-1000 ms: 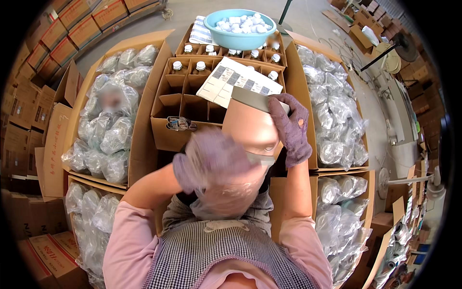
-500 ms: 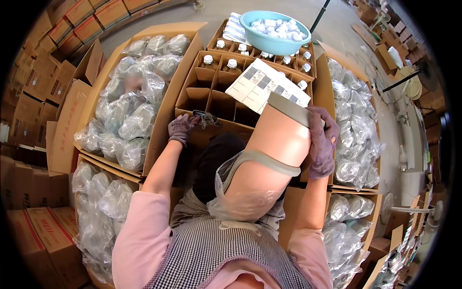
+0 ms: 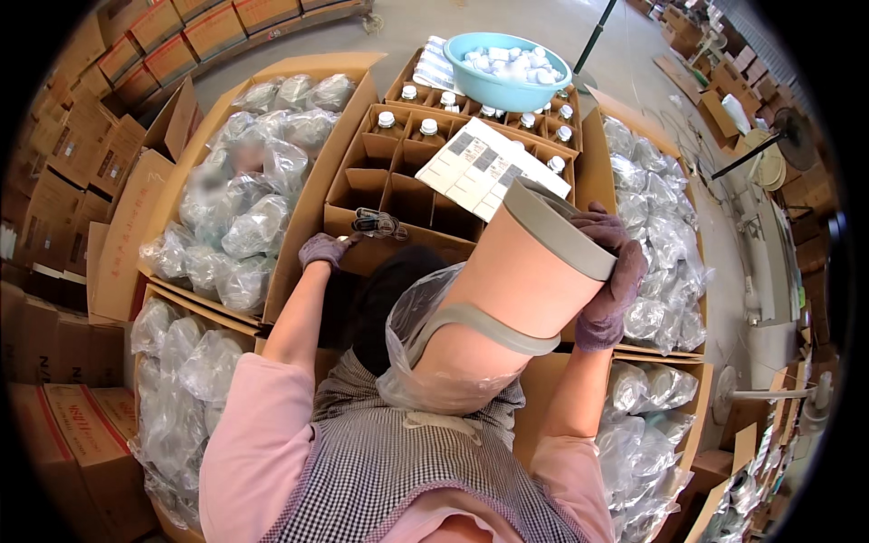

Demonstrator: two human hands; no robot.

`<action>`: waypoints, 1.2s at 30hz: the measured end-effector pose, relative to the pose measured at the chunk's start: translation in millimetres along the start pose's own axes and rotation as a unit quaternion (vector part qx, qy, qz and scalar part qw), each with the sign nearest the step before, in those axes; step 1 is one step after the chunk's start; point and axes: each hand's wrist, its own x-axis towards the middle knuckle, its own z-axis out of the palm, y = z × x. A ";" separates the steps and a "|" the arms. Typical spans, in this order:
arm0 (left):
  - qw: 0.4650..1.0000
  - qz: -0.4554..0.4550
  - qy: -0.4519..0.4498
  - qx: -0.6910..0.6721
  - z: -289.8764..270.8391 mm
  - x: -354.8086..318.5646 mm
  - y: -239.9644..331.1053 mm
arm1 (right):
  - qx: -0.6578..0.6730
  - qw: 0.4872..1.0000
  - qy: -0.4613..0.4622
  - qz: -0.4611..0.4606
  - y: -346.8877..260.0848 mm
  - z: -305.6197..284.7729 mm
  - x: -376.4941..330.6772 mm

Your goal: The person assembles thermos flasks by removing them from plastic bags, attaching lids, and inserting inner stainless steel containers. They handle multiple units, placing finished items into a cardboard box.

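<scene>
A pink bucket-like container (image 3: 534, 262) with a grey rim and a grey band leans across my lap, its lower end in a clear plastic bag (image 3: 398, 362). My right hand (image 3: 615, 271), in a purple-grey glove, is closed on the rim at its right side. My left hand (image 3: 323, 251), gloved too, has its fingers curled at the front wall of a divided cardboard box (image 3: 348, 217); what they hold, if anything, I cannot make out. Just beside them a dark coiled bundle of cord (image 3: 378, 223) hangs on that wall. White-capped bottles (image 3: 428, 132) stand in several far compartments.
A sheet of printed labels (image 3: 480, 167) lies over the divided box. Behind it stands a light-blue basin (image 3: 507, 72) of white caps. Boxes of bagged items flank me at left (image 3: 244, 199) and right (image 3: 647, 244). A fan (image 3: 797, 136) stands at the far right.
My left hand has drawn back a little from the cord bundle, down and to the left. The container's rim has turned so its opening shows more, my right hand moving with it.
</scene>
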 end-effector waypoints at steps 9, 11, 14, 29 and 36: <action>0.966 0.082 0.164 -0.184 -31.9 -42.7 19.5 | 0.012 1.000 0.015 -0.010 5.1 0.6 0.1; 0.884 0.338 0.176 -0.270 -55.0 -73.7 51.4 | 0.086 0.993 0.020 -0.074 1.0 7.8 5.5; 0.755 0.421 -0.238 -0.443 -71.0 -136.3 85.4 | 0.141 0.985 0.082 -0.059 -13.5 22.2 5.0; 0.787 0.550 0.135 -0.245 -84.8 -279.4 60.1 | -0.013 0.978 -0.147 0.144 -24.0 -14.3 19.2; 0.678 0.635 0.270 -0.253 -117.3 -219.5 84.2 | 0.011 0.992 -0.062 0.107 -17.6 13.0 19.7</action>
